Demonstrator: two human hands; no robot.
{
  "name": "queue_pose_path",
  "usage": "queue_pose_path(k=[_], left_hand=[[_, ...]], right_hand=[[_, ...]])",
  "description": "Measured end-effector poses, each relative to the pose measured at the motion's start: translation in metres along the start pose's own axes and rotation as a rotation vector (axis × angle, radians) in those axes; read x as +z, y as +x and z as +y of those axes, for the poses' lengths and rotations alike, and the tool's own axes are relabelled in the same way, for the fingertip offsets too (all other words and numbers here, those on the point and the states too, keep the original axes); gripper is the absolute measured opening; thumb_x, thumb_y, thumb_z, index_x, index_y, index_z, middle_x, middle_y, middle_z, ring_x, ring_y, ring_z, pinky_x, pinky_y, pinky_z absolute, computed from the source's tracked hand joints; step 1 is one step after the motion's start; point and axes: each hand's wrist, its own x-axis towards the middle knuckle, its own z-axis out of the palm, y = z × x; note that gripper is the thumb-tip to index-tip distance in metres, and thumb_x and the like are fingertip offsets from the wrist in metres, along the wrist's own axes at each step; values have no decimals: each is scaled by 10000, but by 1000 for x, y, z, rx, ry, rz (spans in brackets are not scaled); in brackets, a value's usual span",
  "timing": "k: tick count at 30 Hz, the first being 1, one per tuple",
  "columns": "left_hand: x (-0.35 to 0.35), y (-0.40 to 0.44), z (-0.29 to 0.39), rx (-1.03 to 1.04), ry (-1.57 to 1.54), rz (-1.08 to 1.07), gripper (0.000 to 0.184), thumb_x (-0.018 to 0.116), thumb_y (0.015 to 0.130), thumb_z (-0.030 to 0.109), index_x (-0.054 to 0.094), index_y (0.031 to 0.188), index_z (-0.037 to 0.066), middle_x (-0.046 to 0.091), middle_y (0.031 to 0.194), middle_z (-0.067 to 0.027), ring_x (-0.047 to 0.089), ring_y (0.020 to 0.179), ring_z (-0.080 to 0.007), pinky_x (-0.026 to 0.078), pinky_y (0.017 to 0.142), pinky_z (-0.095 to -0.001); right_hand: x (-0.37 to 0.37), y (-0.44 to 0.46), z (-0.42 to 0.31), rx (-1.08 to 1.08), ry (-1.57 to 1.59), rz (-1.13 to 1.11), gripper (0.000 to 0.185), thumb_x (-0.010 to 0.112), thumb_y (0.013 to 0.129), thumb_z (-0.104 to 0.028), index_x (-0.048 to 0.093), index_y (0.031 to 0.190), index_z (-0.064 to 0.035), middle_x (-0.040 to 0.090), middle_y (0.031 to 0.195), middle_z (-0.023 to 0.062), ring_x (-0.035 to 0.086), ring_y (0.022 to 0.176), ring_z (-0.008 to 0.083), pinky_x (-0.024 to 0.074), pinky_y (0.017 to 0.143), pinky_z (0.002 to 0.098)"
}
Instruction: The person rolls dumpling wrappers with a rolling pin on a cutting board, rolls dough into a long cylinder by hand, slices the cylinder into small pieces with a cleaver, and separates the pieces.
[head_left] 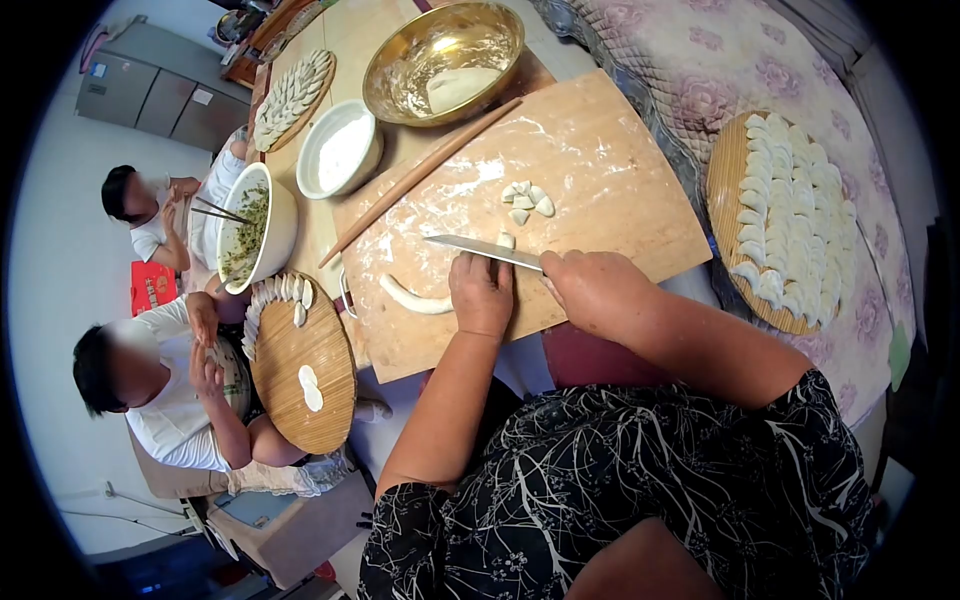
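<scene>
My right hand [590, 288] is wrapped round the handle of a knife [485, 248], whose blade points left across the floured wooden board [600, 150]. Under the blade, my left hand [482, 294] has its fingers closed on a dough roll, and the roll's end [506, 240] shows beyond the blade. Several small cut dough pieces [525, 200] lie in a group above the knife. A curved dough strip [412, 297] rests on the board left of my left hand.
A rolling pin [420, 182] lies along the board's left edge. Beyond are a golden bowl [380, 85] with dough, a flour bowl [310, 160] and a filling bowl [285, 225]. Dumpling trays [716, 190] [305, 360] stand right and left. Two people sit at left, hands raised.
</scene>
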Motion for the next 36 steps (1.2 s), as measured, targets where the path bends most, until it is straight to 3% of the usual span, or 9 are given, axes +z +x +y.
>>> queue_pose_path(k=[4, 8, 11, 14, 19, 29, 36], left_hand=[[2, 0, -1, 9, -24, -6, 192, 705, 710, 85, 613, 859, 6, 567, 858, -164, 539, 819, -357, 446, 740, -442], [0, -1, -3, 22, 29, -21, 195, 713, 697, 83, 635, 863, 17, 556, 846, -153, 537, 816, -343, 447, 730, -431], [-7, -1, 3, 32, 8, 8, 224, 710, 699, 82, 652, 908, 25, 557, 847, -141, 539, 815, -327, 446, 733, -422], [-7, -6, -1, 12, 51, 8, 265, 708, 698, 81, 659, 954, 29, 556, 856, -125, 540, 822, -313, 445, 739, -415], [-8, -6, -4, -178, -60, 21, 176, 693, 739, 88, 620, 880, 12, 602, 823, -166, 560, 807, -347, 446, 750, -432], [-11, -6, -7, -172, -64, -9, 186, 687, 739, 74, 613, 890, -7, 597, 839, -187, 548, 831, -379, 450, 770, -445], [-23, -9, -14, -111, 0, -37, 233, 693, 746, 118, 621, 932, -4, 593, 842, -181, 548, 829, -363, 449, 768, -437]], right_hand=[[-2, 5, -3, -3, 58, -56, 147, 492, 858, -86, 533, 964, 8, 638, 779, 201, 630, 751, 375, 490, 651, 472], [2, 27, -13, 44, 58, -63, 170, 474, 828, -41, 530, 978, 17, 640, 794, 214, 630, 763, 381, 487, 658, 465], [7, 43, -5, 63, 3, -84, 166, 483, 866, -93, 528, 994, 1, 639, 809, 218, 626, 766, 387, 478, 659, 476], [15, 35, 11, 68, 90, 41, 182, 485, 907, -169, 523, 1006, -22, 635, 810, 211, 618, 757, 394, 472, 658, 487], [18, 3, 1, -20, 116, 93, 208, 461, 932, -214, 516, 984, -20, 630, 775, 197, 620, 723, 393, 484, 652, 494], [22, 9, 0, -82, 67, 79, 162, 497, 908, -178, 520, 951, -24, 620, 779, 194, 605, 732, 398, 469, 641, 492], [8, 44, -25, 28, 37, -114, 173, 484, 861, -91, 542, 1004, -14, 650, 827, 209, 639, 807, 373, 496, 682, 463]])
